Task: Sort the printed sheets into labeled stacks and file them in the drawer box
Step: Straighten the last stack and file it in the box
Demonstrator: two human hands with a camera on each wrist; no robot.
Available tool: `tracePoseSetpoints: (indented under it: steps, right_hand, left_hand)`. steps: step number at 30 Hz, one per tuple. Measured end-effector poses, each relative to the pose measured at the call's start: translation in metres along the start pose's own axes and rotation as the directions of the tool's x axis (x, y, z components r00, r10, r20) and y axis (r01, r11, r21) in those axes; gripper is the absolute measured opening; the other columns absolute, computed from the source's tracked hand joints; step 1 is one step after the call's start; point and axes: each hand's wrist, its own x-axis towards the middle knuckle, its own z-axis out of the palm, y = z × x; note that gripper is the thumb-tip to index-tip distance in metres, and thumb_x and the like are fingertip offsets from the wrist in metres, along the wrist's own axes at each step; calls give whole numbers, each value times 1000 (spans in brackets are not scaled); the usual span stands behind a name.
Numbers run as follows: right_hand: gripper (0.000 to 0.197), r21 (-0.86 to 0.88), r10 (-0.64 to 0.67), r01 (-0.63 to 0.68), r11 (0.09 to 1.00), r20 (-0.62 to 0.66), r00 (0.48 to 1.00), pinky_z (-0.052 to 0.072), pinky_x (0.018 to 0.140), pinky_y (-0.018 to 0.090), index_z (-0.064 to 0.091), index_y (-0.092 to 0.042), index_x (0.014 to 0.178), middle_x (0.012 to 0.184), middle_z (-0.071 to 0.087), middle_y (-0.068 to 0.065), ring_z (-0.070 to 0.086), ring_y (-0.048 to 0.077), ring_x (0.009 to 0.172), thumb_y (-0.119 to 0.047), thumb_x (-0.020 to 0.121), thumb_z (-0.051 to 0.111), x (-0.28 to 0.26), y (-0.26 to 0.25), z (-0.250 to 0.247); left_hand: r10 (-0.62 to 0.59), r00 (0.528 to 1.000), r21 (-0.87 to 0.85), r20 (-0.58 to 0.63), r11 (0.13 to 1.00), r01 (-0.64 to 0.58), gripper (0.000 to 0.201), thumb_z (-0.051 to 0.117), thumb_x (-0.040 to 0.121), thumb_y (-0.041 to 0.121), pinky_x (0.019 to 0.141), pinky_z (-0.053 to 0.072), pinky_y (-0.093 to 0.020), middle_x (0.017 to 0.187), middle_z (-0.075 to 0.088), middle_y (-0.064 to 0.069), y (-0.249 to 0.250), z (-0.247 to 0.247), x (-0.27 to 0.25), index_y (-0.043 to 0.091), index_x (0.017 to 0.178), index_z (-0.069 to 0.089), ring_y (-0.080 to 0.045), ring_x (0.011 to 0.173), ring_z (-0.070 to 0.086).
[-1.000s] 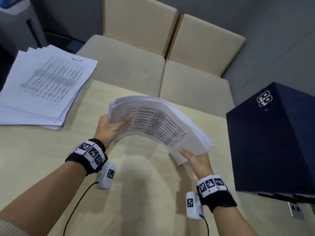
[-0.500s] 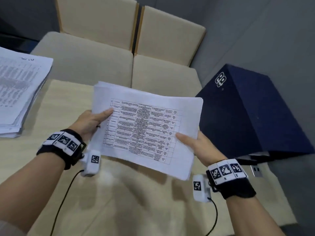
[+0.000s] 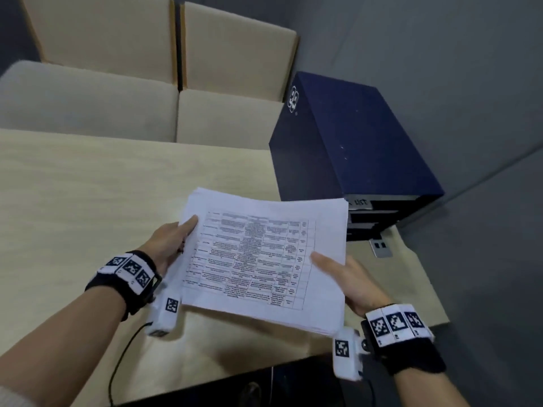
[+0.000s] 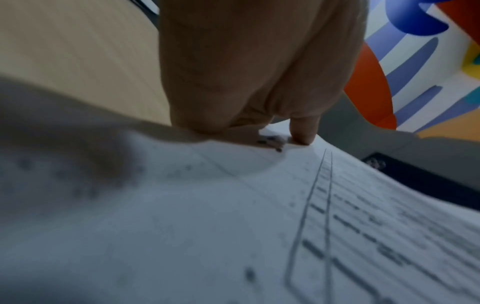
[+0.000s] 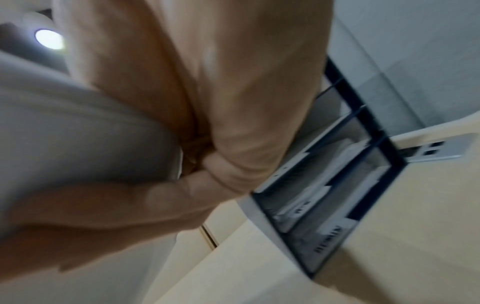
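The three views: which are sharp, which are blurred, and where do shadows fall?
Head view: fairly sharp, dim; the sheet stack casts a soft shadow on the table. Left wrist view: print sharper far off, near paper blurred and shadowed. Right wrist view: the right hand blurred, drawer box smeared.

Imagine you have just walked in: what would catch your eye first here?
First, the stack of printed sheets, held above the pale wooden table, gripped by the left hand and the right hand at its two sides. Next, the dark blue drawer box at the table's right edge, labeled drawers facing the person.
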Motion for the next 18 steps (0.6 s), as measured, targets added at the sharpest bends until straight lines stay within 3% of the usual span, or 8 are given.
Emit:
tracePoseSetpoints:
  steps: [1, 3, 5, 8, 10, 12, 16, 18]
  right_hand:
    - [28, -11, 5, -5, 1000, -5, 1000, 54, 94, 40, 62, -12, 125, 119, 71, 5, 68, 22, 111, -16, 98, 56, -5, 14, -15]
    - [31, -6, 31, -31, 1000, -13, 999, 52, 99, 46, 60, -8, 128, 121, 70, 8, 67, 25, 113, -15, 97, 57, -16, 43, -45]
    - [32, 45, 75, -73, 996, -55, 996, 52, 98, 46, 60, -4, 127, 120, 70, 12, 67, 28, 111, -12, 96, 58, -30, 68, -75]
    - [27, 122, 117, -100, 987, -135, 984, 59, 83, 36, 63, -3, 121, 117, 71, 14, 70, 28, 104, -9, 95, 58, -56, 85, -119]
    - [24, 165, 122, -95, 982, -167, 978, 61, 73, 32, 64, -4, 118, 112, 73, 12, 71, 26, 100, -9, 95, 57, -74, 85, -150]
    - [22, 167, 110, -72, 983, -234, 966, 60, 72, 32, 65, -6, 115, 109, 74, 11, 72, 24, 96, -9, 95, 58, -90, 79, -180]
    - [23, 133, 88, -45, 990, -342, 936, 60, 66, 27, 66, -1, 112, 99, 76, 10, 74, 21, 86, -16, 96, 57, -123, 57, -230]
    - [24, 123, 62, -16, 992, -382, 922, 57, 56, 22, 68, -3, 103, 89, 77, 6, 75, 16, 77, -21, 99, 54, -140, 45, -247]
  left_hand:
    - [-7, 1000, 14, -14, 1000, 7, 63, 66, 87, 52, 86, 56, -37, 113, 68, -14, -9, 15, -4, -3, 117, 61, -28, 95, 69]
    - [-20, 1000, 86, -10, 996, 21, 35, 64, 93, 39, 53, 50, -17, 78, 64, -7, -25, 46, -18, 6, 85, 56, -13, 58, 62]
    - [-66, 998, 171, 7, 983, 64, 34, 55, 101, 26, 33, 36, -15, 50, 55, 4, -41, 78, -32, 12, 71, 47, -7, 36, 48]
    - [-109, 990, 273, 85, 958, 82, 39, 57, 99, 35, 40, 35, -19, 47, 55, 3, -55, 119, -46, 11, 69, 52, -13, 36, 47]
    - [-126, 982, 319, 140, 945, 76, 34, 61, 97, 35, 58, 53, -28, 75, 74, -6, -57, 145, -48, 4, 87, 69, -26, 62, 68]
    - [-115, 974, 331, 196, 943, 45, 33, 64, 95, 29, 72, 59, -33, 99, 76, -15, -51, 175, -55, -2, 104, 72, -30, 80, 72]
    - [-56, 950, 310, 308, 950, -45, 32, 67, 93, 23, 78, 59, -34, 104, 74, -17, -28, 226, -71, -7, 107, 70, -28, 83, 71]
    - [-20, 928, 241, 371, 968, -76, 25, 66, 94, 19, 69, 59, -29, 100, 75, -15, -13, 243, -81, -4, 103, 71, -24, 78, 73]
